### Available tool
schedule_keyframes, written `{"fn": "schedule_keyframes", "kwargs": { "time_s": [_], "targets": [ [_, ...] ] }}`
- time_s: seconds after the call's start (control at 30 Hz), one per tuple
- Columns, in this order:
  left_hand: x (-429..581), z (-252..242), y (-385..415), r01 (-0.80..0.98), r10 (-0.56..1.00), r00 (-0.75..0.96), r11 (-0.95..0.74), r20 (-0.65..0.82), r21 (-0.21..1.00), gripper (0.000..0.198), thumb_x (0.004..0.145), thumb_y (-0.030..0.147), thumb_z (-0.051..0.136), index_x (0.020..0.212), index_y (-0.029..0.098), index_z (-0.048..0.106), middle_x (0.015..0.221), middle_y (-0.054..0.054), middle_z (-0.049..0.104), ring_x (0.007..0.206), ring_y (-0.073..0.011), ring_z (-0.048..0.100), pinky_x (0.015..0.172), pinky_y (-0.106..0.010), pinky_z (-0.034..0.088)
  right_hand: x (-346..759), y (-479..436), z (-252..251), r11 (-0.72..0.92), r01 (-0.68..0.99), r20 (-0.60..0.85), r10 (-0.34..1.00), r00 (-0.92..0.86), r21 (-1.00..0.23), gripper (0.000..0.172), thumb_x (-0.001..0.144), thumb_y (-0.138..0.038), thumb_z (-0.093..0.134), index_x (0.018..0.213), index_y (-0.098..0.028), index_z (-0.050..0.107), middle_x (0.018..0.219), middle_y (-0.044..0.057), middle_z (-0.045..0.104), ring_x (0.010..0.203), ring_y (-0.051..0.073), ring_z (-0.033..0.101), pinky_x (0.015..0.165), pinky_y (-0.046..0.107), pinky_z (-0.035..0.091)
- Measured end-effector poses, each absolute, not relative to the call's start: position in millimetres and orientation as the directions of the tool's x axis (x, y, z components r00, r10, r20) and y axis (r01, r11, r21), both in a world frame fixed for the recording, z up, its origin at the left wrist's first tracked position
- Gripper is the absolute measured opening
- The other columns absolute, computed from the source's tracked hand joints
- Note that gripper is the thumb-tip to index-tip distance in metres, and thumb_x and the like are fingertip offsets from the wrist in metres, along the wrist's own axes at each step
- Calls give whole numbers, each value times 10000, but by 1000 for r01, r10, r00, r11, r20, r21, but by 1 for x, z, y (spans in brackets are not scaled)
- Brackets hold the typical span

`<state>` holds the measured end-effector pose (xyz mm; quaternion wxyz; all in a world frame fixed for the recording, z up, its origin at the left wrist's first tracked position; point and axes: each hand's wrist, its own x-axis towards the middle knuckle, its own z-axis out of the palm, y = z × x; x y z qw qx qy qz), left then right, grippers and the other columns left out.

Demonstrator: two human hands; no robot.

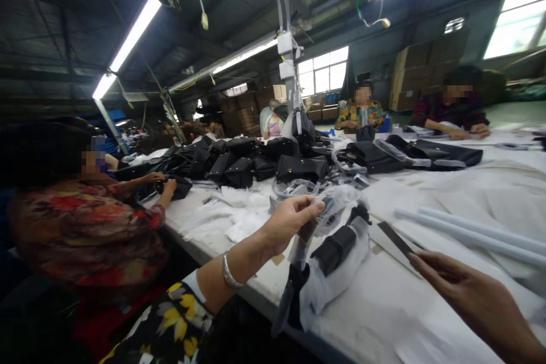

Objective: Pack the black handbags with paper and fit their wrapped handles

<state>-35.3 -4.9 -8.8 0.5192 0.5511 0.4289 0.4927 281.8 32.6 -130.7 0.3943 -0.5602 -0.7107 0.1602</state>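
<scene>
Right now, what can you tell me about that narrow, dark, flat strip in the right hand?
The narrow, dark grey-brown flat strip looks thin, straight and fairly stiff; its material is unclear. The right hand holds its near end, hiding that part. It slants forward and leftward over the white work table, right of the black, partly wrapped bag. Whether it touches the table isn't clear.

Narrowed lane
We could pass over the white tabletop (pixel 377 310) between our left hand (pixel 292 219) and right hand (pixel 464 284); a black bundle in cloudy plastic (pixel 335 250) crowds the left, a flat dark strip (pixel 396 240) (held slantwise) juts in from the right.
</scene>
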Motion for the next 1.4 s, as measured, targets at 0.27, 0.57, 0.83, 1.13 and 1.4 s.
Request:
{"fn": "schedule_keyframes", "kwargs": {
  "time_s": [0.27, 0.57, 0.83, 1.13, 1.4],
  "targets": [
    [-32, -6, -8, -7, 980, 193, -51, 52, 999, 401, 838, 503, 687, 1042, 159, 703, 836, -23, 651, 746, -137, 593, 702, -230, 460, 222, -17, -67, 191, 259, 95, 935, -342, -947, 383, 842, -566, 631, 920, -208, 740, 681, 21, 672, 569, 148, 614, 495, 228, 458],
    [-18, 5, -20, 111, 974, 197, -139, 115, 984, 374, 859, 456, 679, 1104, 174, 709, 932, -35, 709, 859, -159, 619, 758, -222, 454, 177, 14, -50, 290, 212, 201, 911, -361, -933, 350, 845, -505, 649, 823, -171, 751, 640, 22, 680, 578, 154, 625, 543, 243, 445],
    [-26, 6, -20, 162, 983, 128, -153, 133, 975, 403, 856, 473, 673, 1128, 178, 710, 974, -43, 729, 889, -180, 634, 764, -240, 457, 177, 10, -54, 270, 192, 176, 900, -399, -944, 359, 845, -515, 648, 870, -178, 771, 603, 10, 656, 532, 127, 576, 495, 229, 397],
    [-8, 9, -25, 155, 971, 189, -179, 149, 971, 433, 835, 451, 703, 1167, 174, 695, 1013, -60, 741, 963, -217, 649, 838, -279, 476, 162, 12, -45, 51, -183, 121, 909, -398, -982, 340, 762, -492, 751, 814, -156, 755, 618, -7, 605, 551, 101, 488, 560, 245, 390],
    [-13, 13, -27, 248, 963, 210, -218, 167, 944, 416, 870, 448, 655, 1201, 198, 694, 1071, -63, 727, 1013, -249, 640, 879, -322, 478, 173, -8, -33, -339, -454, -2, 803, -596, -824, 294, 804, -379, 750, 1055, -227, 753, 1132, 47, 695, 1110, 193, 568, 968, 311, 408]
  ]
}}
